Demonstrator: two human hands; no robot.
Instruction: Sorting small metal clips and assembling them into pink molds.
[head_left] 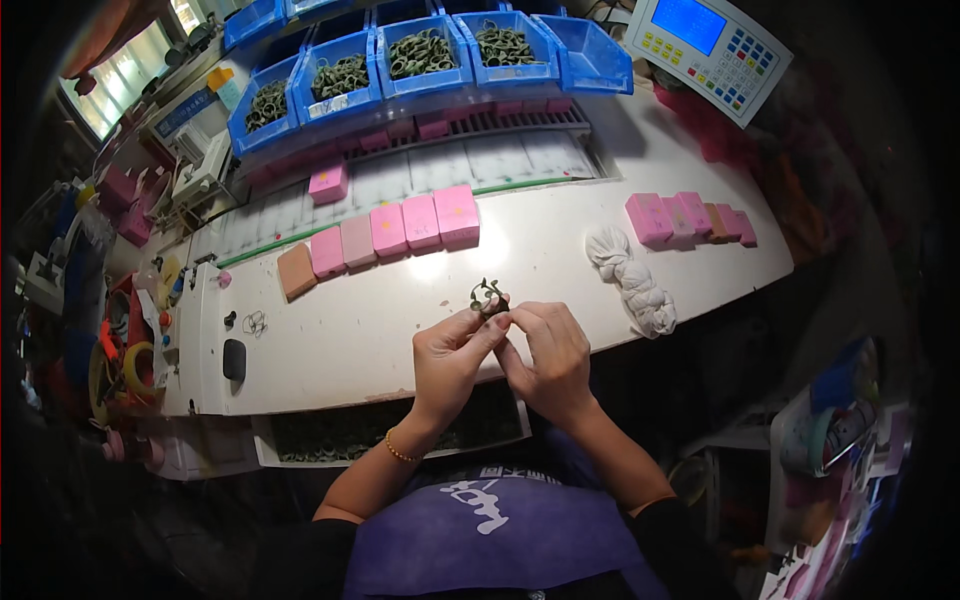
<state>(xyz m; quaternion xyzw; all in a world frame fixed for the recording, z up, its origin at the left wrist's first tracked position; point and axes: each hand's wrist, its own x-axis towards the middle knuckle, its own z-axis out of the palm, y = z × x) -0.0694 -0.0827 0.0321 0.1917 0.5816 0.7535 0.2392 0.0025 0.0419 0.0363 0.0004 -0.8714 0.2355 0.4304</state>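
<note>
Over the front part of the white table [560, 235], my two hands meet at the fingertips. My left hand [445, 358] pinches a small cluster of dark green ring-like pieces [486, 292] with thin curved stems. From the other side my right hand [552, 360] closes its thumb and fingers on the lower part of the same cluster. The fingers hide its lower part, so I cannot tell how the pieces join. Behind my hands, a slanted row of pink and tan blocks [390, 232] stands on the table.
Blue bins [425, 60] at the back hold many dark green ring-like pieces. A twisted white cloth [632, 285] and more pink blocks [650, 220] lie at right, below a keypad device [712, 50]. A drawer [265, 446] with green pieces projects below the table, near my left forearm.
</note>
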